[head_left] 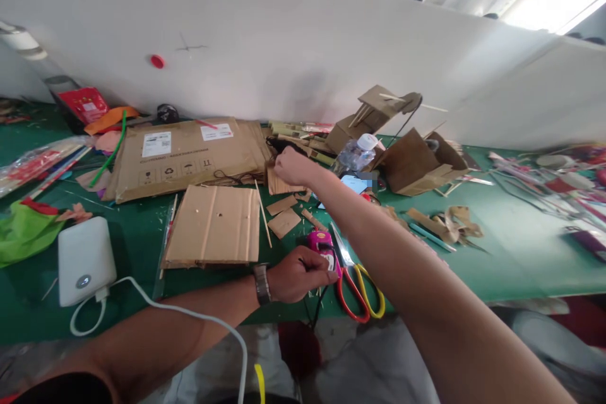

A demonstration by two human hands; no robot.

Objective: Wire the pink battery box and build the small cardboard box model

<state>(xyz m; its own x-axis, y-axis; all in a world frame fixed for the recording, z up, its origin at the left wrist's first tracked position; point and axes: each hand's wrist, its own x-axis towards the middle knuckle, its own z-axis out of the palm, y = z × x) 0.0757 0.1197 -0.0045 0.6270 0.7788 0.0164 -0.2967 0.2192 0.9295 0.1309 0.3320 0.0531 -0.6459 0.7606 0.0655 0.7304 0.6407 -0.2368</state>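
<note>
My left hand (294,274), with a watch on its wrist, is closed in a pinch near the table's front edge; what its fingers hold, if anything, does not show. Just beyond it lies a pink tape measure (320,241) with a black strap. Scissors (351,284) with red and yellow handles lie right of these fingers, blades pointing away. Stretched across the table, my right hand (292,167) is closed above a small cardboard piece (279,184), beside a dark object (280,144). Its fingers are mostly hidden.
A square cardboard panel (213,224) and a flattened carton (184,158) lie left. Behind my right arm are a plastic bottle (357,153) and an open cardboard box (416,161). A white power bank (85,259) trails a cable (189,310) over my left forearm.
</note>
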